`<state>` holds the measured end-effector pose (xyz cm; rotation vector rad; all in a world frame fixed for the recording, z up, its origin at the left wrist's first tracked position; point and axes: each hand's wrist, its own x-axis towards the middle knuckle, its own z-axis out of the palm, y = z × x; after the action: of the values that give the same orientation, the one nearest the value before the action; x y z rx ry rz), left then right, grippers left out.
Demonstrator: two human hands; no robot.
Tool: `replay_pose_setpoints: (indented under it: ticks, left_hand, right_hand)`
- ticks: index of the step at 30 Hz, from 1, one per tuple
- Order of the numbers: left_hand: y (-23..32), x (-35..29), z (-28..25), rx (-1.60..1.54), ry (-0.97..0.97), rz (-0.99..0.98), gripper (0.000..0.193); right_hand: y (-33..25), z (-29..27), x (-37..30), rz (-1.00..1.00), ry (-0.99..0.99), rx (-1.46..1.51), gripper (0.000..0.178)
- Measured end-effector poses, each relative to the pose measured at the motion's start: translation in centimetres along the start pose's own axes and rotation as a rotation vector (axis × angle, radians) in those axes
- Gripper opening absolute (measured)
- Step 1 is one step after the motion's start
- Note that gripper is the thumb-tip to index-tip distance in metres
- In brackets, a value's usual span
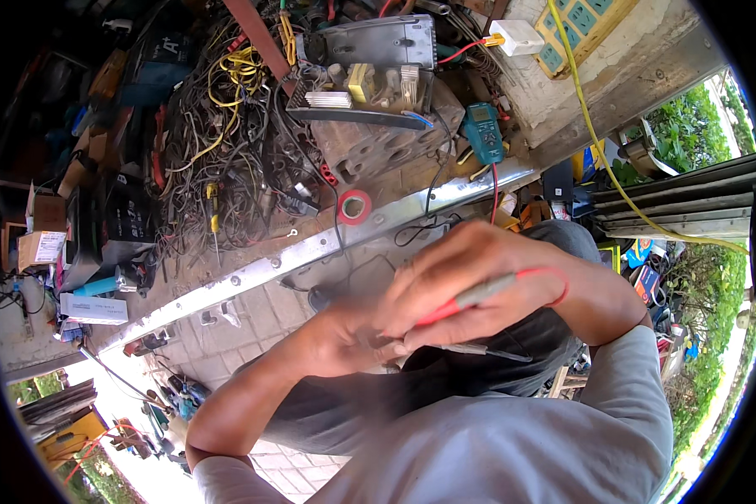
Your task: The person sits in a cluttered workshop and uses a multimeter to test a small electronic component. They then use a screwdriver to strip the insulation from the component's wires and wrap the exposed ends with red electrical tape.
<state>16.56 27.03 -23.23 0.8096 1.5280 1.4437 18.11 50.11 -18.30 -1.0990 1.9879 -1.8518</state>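
Right now my right hand (462, 265) is curled round a red-and-grey test probe (487, 291), up over my dark trousers (311, 416). My left hand (338, 340), blurred and partly curled, crowds close; I can't tell what it holds. Beyond sits the teal multimeter (484, 134).

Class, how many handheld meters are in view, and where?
1: the teal meter, beyond the right hand and right of the red tape roll. Others may be hidden in the clutter.
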Motion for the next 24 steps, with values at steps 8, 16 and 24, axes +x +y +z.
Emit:
replay_pose_setpoints:
  ticks: [8,16,24]
  left_hand:
    - [-0.5,0.9,-2.0,-0.747,0.146,-0.025,0.036]
    - [-0.2,0.6,-2.6,-0.946,0.214,-0.044,0.030]
    - [-0.1,0.7,-2.7,-1.015,0.301,-0.096,0.031]
  right_hand:
    - [1.5,-1.4,0.1,0.308,0.659,0.271,0.012]
    - [0.2,-0.8,-0.5,-0.524,0.634,-0.471,0.018]
    - [-1.3,1.9,0.4,-0.665,0.216,-0.796,0.017]
